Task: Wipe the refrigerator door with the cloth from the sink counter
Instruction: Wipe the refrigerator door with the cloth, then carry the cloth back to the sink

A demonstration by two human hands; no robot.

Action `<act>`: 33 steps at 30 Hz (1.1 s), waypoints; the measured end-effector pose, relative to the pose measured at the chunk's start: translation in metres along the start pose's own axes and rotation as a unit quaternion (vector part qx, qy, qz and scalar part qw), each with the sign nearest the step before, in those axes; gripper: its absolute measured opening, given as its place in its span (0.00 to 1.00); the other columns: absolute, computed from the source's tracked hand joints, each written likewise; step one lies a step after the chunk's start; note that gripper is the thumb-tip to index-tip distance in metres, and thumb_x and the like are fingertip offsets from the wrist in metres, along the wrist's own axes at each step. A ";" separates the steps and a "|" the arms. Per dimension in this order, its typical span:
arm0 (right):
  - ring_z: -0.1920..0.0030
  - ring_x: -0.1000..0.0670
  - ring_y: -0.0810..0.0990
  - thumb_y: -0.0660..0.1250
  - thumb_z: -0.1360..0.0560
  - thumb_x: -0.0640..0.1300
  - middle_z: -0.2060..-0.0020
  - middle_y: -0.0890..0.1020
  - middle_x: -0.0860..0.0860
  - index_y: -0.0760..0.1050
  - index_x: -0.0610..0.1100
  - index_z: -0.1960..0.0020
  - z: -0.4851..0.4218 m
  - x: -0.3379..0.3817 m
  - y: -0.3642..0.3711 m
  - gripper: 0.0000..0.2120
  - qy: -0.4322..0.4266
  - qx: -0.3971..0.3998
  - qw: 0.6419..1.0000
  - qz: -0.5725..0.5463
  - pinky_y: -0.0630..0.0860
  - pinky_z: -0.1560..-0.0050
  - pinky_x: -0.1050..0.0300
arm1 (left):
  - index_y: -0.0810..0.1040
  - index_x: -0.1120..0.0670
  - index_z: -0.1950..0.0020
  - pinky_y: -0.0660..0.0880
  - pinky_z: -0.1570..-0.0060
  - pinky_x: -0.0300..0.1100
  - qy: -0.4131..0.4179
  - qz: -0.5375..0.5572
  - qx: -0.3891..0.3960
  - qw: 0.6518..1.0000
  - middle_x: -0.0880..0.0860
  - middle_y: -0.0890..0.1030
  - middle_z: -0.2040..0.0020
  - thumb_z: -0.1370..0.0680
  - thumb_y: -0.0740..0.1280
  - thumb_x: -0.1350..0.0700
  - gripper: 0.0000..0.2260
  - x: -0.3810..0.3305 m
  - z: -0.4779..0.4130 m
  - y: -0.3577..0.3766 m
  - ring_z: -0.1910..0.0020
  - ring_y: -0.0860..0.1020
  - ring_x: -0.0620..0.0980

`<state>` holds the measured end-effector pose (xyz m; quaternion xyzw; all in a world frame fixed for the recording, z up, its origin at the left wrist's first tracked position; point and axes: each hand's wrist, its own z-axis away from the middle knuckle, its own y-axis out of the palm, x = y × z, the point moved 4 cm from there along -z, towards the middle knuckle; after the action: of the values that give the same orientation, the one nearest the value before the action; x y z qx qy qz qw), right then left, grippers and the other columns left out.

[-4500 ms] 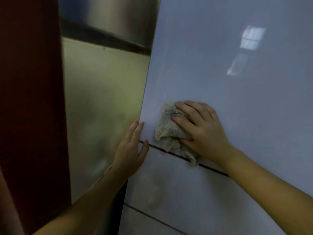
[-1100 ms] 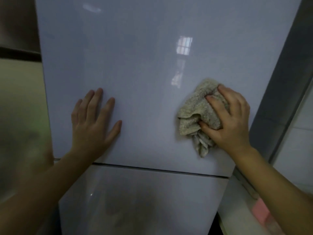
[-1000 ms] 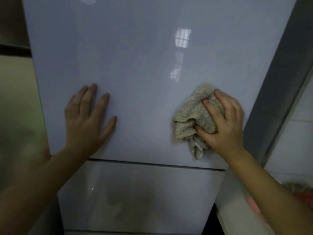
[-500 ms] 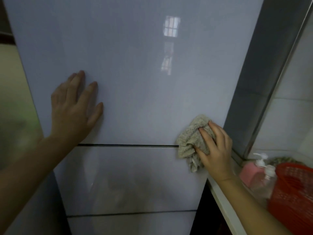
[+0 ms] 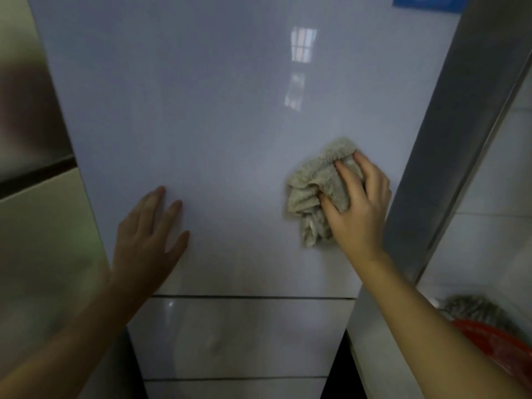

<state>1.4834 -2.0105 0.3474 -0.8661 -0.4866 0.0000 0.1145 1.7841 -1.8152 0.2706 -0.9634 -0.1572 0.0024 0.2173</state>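
Observation:
The glossy pale refrigerator door (image 5: 218, 116) fills the middle of the view, with a drawer front (image 5: 239, 335) below a dark seam. My right hand (image 5: 357, 203) presses a crumpled beige cloth (image 5: 313, 185) against the door's right side, above the seam. My left hand (image 5: 149, 240) lies flat on the door's lower left part, fingers spread, holding nothing.
A grey side panel (image 5: 449, 139) runs along the door's right edge. At the lower right are a white counter edge (image 5: 371, 349), a red basket (image 5: 501, 341) and a grey scrubber (image 5: 472, 309). A steel appliance (image 5: 34, 197) stands on the left. A blue sticker (image 5: 426, 1) sits top right.
My right hand has carried the cloth from the seam at the door's lower right corner back up the door. The left hand stays flat on the door.

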 end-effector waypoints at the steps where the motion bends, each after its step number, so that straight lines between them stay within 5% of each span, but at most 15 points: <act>1: 0.31 0.40 0.72 0.74 0.24 0.49 0.29 0.74 0.42 0.78 0.43 0.31 -0.006 0.008 0.001 0.24 0.021 0.005 1.000 -0.013 0.70 0.32 0.43 | 0.74 0.59 0.28 0.71 0.37 0.58 -0.014 0.012 0.018 1.000 0.63 0.68 0.24 0.19 0.63 0.48 0.22 -0.002 0.003 -0.002 0.29 0.71 0.66; 6: 0.34 0.44 0.75 0.73 0.25 0.44 0.35 0.77 0.45 0.80 0.43 0.36 0.025 0.039 0.001 0.18 0.123 0.065 0.986 -0.097 0.73 0.32 0.53 | 0.71 0.57 0.26 0.72 0.38 0.58 -0.120 0.094 0.149 0.977 0.60 0.71 0.26 0.19 0.57 0.47 0.24 -0.020 0.036 -0.019 0.31 0.73 0.64; 10: 0.41 0.52 0.80 0.74 0.25 0.40 0.41 0.81 0.48 0.82 0.41 0.40 0.100 0.054 -0.008 0.14 0.233 0.132 0.954 -0.137 0.73 0.39 0.67 | 0.72 0.53 0.26 0.72 0.36 0.54 -0.248 0.200 0.243 0.916 0.56 0.77 0.31 0.19 0.57 0.46 0.23 -0.043 0.095 -0.035 0.32 0.74 0.59; 15: 0.51 0.59 0.78 0.73 0.24 0.41 0.49 0.81 0.51 0.82 0.41 0.46 0.241 0.071 -0.051 0.08 0.412 0.241 0.866 -0.147 0.73 0.50 0.71 | 0.76 0.48 0.32 0.79 0.45 0.52 -0.330 0.263 0.388 0.819 0.51 0.81 0.38 0.19 0.55 0.39 0.21 -0.067 0.207 -0.054 0.41 0.80 0.53; 18: 0.58 0.57 0.77 0.74 0.26 0.39 0.54 0.81 0.50 0.81 0.38 0.51 0.332 0.084 -0.099 0.06 0.489 0.298 0.812 -0.111 0.69 0.58 0.77 | 0.78 0.46 0.36 0.79 0.49 0.51 -0.347 0.244 0.477 0.770 0.50 0.83 0.43 0.17 0.60 0.44 0.14 -0.076 0.272 -0.074 0.45 0.82 0.53; 22: 0.56 0.57 0.75 0.75 0.25 0.41 0.53 0.82 0.46 0.82 0.37 0.48 0.427 0.105 -0.177 0.09 0.540 0.381 0.749 -0.037 0.66 0.59 0.69 | 0.79 0.49 0.37 0.75 0.50 0.46 -0.367 0.217 0.569 0.703 0.49 0.82 0.49 0.18 0.64 0.51 0.11 -0.086 0.348 -0.110 0.48 0.82 0.52; 29: 0.61 0.52 0.73 0.70 0.20 0.43 0.64 0.72 0.57 0.80 0.43 0.52 0.497 0.136 -0.284 0.04 0.635 0.436 0.635 0.061 0.65 0.53 0.59 | 0.82 0.51 0.42 0.72 0.51 0.45 -0.345 0.202 0.699 0.593 0.53 0.83 0.50 0.18 0.64 0.50 0.10 -0.098 0.409 -0.128 0.49 0.80 0.54; 33: 0.57 0.46 0.76 0.72 0.24 0.42 0.62 0.77 0.51 0.81 0.41 0.52 0.503 0.164 -0.320 0.04 0.693 0.383 0.595 0.134 0.66 0.55 0.56 | 0.83 0.46 0.49 0.78 0.46 0.51 -0.286 0.220 0.751 0.553 0.54 0.86 0.52 0.27 0.60 0.38 0.18 -0.097 0.420 -0.104 0.49 0.82 0.58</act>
<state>1.2433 -1.6125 -0.0610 -0.5369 -0.0941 -0.3985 0.7376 1.6300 -1.5805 -0.0722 -0.4039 0.0644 0.4423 0.7982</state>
